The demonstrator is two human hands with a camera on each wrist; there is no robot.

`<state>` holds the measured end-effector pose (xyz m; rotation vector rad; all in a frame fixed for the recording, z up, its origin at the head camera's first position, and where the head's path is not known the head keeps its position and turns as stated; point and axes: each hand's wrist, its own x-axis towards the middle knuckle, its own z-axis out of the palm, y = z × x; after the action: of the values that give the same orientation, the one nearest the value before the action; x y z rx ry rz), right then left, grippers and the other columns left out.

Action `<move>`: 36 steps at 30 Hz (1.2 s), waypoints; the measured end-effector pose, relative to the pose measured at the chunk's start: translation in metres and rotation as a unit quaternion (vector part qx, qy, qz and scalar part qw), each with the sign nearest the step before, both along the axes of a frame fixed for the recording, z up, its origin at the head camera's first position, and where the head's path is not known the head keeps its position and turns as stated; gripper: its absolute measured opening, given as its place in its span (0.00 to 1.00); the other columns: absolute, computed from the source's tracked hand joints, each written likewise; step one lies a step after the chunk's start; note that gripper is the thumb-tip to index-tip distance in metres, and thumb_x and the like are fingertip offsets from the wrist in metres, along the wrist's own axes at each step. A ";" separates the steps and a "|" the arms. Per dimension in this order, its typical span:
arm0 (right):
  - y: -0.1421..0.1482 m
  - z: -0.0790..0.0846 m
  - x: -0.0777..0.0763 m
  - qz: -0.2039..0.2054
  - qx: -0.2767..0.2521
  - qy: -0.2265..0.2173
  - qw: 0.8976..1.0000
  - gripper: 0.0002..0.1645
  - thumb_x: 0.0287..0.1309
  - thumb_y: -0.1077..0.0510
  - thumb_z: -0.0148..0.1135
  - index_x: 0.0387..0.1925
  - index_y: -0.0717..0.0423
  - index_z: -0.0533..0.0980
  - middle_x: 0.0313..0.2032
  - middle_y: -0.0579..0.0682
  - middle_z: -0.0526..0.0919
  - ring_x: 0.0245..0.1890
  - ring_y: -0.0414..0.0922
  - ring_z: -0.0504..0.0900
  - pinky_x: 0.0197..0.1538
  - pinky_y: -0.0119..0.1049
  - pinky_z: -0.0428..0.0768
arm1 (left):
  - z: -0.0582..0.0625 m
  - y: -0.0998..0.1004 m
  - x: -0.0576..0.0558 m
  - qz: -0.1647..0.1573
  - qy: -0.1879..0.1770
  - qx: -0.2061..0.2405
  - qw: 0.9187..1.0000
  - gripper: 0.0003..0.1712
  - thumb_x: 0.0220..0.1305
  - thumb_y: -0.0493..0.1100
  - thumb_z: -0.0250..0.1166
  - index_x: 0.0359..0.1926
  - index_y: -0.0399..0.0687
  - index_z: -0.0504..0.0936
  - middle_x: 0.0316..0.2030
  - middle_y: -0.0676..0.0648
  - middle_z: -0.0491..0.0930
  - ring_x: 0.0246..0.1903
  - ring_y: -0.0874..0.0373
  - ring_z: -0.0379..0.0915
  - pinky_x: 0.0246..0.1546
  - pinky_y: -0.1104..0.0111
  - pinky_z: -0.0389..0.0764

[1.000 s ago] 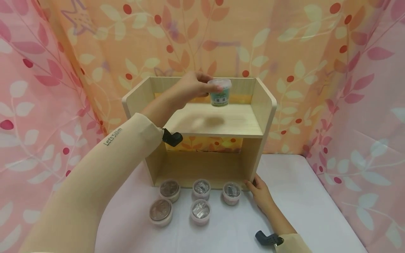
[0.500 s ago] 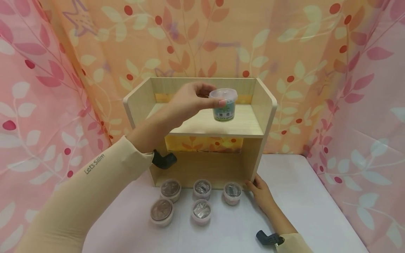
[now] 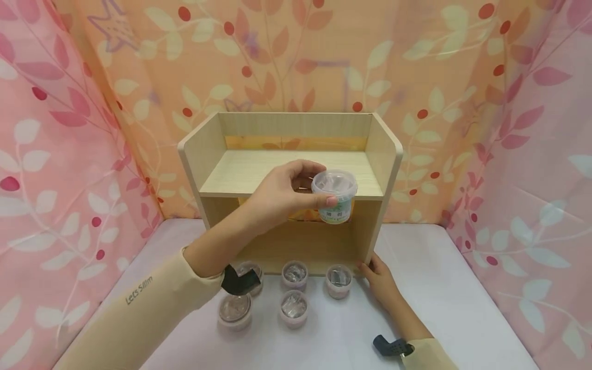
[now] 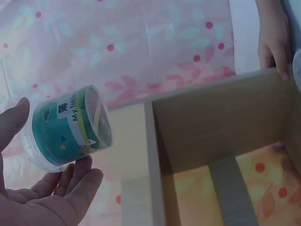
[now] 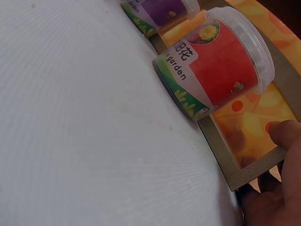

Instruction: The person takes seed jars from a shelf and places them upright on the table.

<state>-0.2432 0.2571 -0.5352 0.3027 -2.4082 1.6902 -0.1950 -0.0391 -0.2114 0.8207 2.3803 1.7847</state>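
My left hand [image 3: 284, 192] grips a small clear plastic cup [image 3: 341, 211] between thumb and fingers, in front of the upper board of a light wooden two-tier shelf [image 3: 254, 167]. In the left wrist view the cup shows a teal label [image 4: 54, 125] with "My little" printed on it, beside the shelf's side panel. My right hand [image 3: 385, 288] holds the lower front corner of the shelf's right side. In the right wrist view its thumb and fingers lie around the panel's edge. Nearest to it stands a red-labelled lidded cup [image 5: 223, 70].
Several more lidded cups stand on the white cloth before the shelf, including a front middle cup [image 3: 293, 309] and a front left cup [image 3: 235, 308]. A purple-labelled cup [image 5: 162, 16] stands past the red one. Floral curtains [image 3: 296, 56] enclose the back and sides.
My left hand has come down and toward me with the cup, from above the upper board to in front of its edge. The right hand stays at the shelf corner.
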 end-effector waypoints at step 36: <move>-0.003 0.001 0.000 -0.023 0.021 -0.001 1.000 0.33 0.75 0.59 0.57 0.76 0.59 0.61 0.67 0.66 0.74 0.69 0.63 0.72 0.69 0.55 0.72 | -0.163 0.016 0.053 -0.005 0.016 -0.004 1.000 0.40 0.47 0.47 0.85 0.62 0.55 0.79 0.56 0.57 0.76 0.56 0.61 0.77 0.61 0.73 0.78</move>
<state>-0.2434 0.2545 -0.5346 0.2486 -2.4353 1.6234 -0.1423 -0.0230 -0.3745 0.8649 2.3962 1.7709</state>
